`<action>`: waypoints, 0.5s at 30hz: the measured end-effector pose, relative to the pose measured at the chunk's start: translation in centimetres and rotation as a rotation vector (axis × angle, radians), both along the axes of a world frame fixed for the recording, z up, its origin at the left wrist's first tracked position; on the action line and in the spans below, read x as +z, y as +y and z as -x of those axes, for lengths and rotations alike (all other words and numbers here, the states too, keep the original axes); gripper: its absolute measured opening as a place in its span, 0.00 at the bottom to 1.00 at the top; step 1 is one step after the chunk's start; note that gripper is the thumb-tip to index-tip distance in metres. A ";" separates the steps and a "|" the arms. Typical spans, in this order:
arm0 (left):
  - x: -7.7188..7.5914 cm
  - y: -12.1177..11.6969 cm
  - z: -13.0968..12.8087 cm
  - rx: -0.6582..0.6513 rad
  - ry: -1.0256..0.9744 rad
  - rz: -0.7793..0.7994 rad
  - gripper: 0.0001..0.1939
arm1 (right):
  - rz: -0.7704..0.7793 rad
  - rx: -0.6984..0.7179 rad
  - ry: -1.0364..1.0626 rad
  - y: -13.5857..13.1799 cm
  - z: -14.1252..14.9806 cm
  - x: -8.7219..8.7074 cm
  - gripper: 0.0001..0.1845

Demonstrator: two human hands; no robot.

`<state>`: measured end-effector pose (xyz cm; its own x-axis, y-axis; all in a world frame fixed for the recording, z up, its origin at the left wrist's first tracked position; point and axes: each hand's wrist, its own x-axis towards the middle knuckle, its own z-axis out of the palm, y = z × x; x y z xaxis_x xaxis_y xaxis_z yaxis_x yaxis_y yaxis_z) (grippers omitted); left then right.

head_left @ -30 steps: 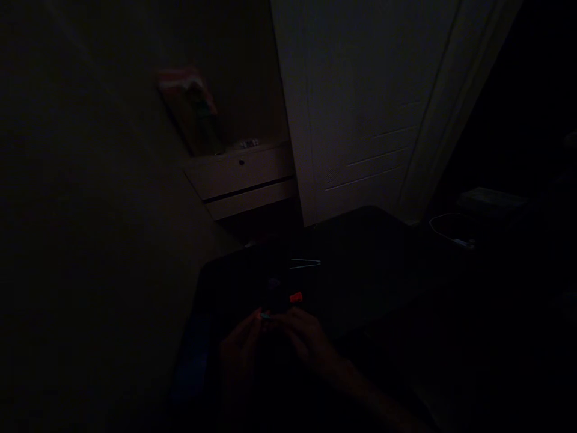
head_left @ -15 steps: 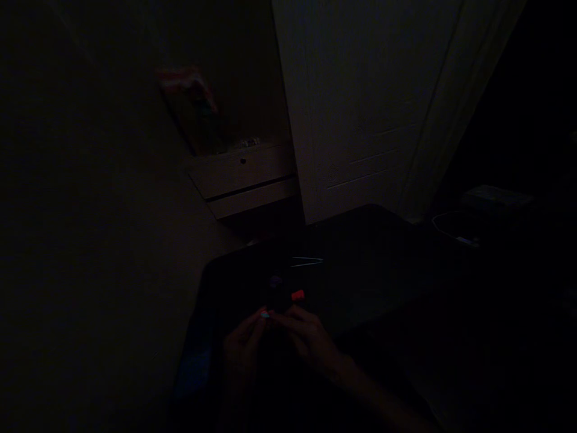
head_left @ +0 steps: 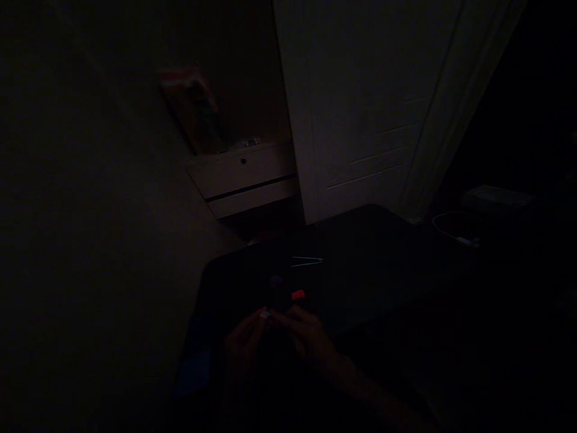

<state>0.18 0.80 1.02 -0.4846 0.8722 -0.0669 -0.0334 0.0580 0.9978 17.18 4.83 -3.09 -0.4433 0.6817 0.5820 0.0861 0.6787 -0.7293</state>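
The scene is very dark. My left hand (head_left: 244, 338) is closed in a pinch on a small pale blue piece (head_left: 265, 314), too small and dim to name its kind. From the right, my right hand (head_left: 309, 334) reaches to the same spot with its fingertips drawn together at the piece's edge. What those fingertips grip is hidden. Just beyond my right hand lies a small orange-red block (head_left: 298, 295) on the dark table (head_left: 360, 264). A dim purple item (head_left: 276, 281) sits to its left. Farther back are tweezers (head_left: 307, 261), their tips spread toward the left.
Behind the table stand a pale door (head_left: 351, 120) and a drawer unit (head_left: 247, 174) with a reddish packet (head_left: 189, 108) on top. A white cable (head_left: 444, 231) and a pale box (head_left: 498, 195) are at the right. A bluish surface (head_left: 193, 367) shows at the lower left.
The pale blue piece looks slightly turned between my fingertips. Both hands stay almost in place, and the things on the table have not moved.
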 end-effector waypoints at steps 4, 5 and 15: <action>0.4 -0.1 0.0 -0.001 0.013 0.016 0.26 | -0.011 -0.010 -0.012 0.0 -0.1 -0.1 0.32; 0.4 -0.1 0.0 -0.004 0.022 0.012 0.26 | -0.015 -0.013 -0.013 0.0 -0.1 -0.1 0.32; -0.8 0.0 0.5 0.007 0.068 -0.038 0.26 | 0.049 -0.065 0.142 0.0 0.2 0.0 0.24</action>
